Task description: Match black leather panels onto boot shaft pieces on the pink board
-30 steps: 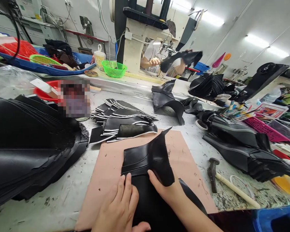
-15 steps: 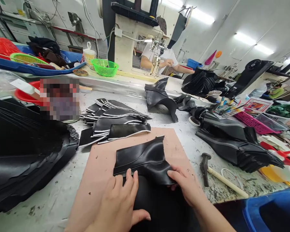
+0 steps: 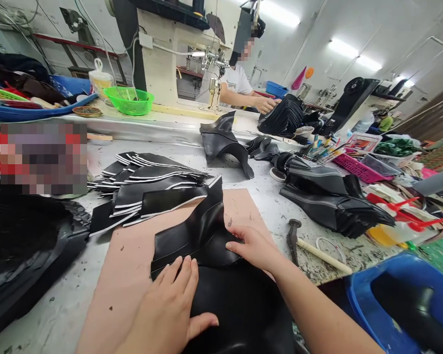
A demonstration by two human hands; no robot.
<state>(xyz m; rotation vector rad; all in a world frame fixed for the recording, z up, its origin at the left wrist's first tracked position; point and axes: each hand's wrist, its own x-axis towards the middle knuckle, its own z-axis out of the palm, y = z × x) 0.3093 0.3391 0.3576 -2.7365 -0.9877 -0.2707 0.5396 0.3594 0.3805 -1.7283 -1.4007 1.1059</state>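
A black leather shoe-upper piece (image 3: 195, 236) lies on a pinkish-brown work mat (image 3: 133, 265) on the bench. My left hand (image 3: 170, 305) rests flat on its lower left part, fingers stretched out together. My right hand (image 3: 254, 246) presses flat on the piece's right side, fingers extended toward the fold. More black leather (image 3: 239, 305) spreads toward me under both hands.
A fanned stack of white-edged black pieces (image 3: 151, 182) lies beyond the mat. Big black leather piles sit at left (image 3: 25, 246) and right (image 3: 328, 201). A hammer (image 3: 310, 246) lies right of the mat. A blue bin (image 3: 402, 300) is at lower right. Another person (image 3: 243, 88) works behind a sewing machine (image 3: 162, 59).
The raised leather flap was folded down and flattened. My right hand moved from the piece's right edge onto its surface. The view shifted left and the far person lowered their piece.
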